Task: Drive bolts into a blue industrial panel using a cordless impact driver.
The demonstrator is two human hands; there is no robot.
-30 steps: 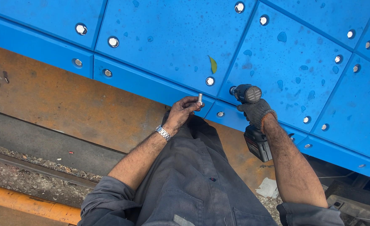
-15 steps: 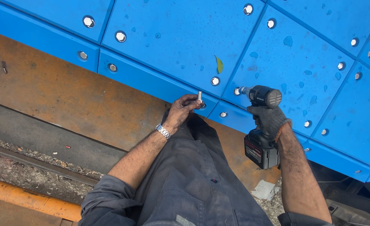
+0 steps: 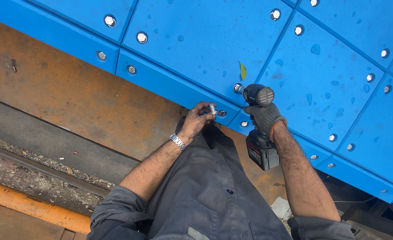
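My right hand (image 3: 264, 118), in a grey glove, grips a black cordless impact driver (image 3: 257, 95) with a battery pack (image 3: 262, 152) at its base. The driver's socket sits on a bolt head (image 3: 237, 88) in the blue panel (image 3: 205, 40). My left hand (image 3: 196, 122), bare with a metal wristwatch (image 3: 177, 141), pinches a small silver bolt (image 3: 213, 108) at the panel's lower edge, right beside a fitted bolt (image 3: 222, 113).
Blue bolted panels (image 3: 338, 75) with water drops and a small leaf (image 3: 242, 71) fill the upper part. Below lie a rusty steel plate (image 3: 72, 93), a gravel strip (image 3: 27, 162) and an orange rail (image 3: 32, 209). My grey trousers (image 3: 205, 195) are at the bottom.
My right hand has shifted the driver so its socket sits on the bolt in the panel face. My left hand stayed at the panel's lower edge with the small bolt.
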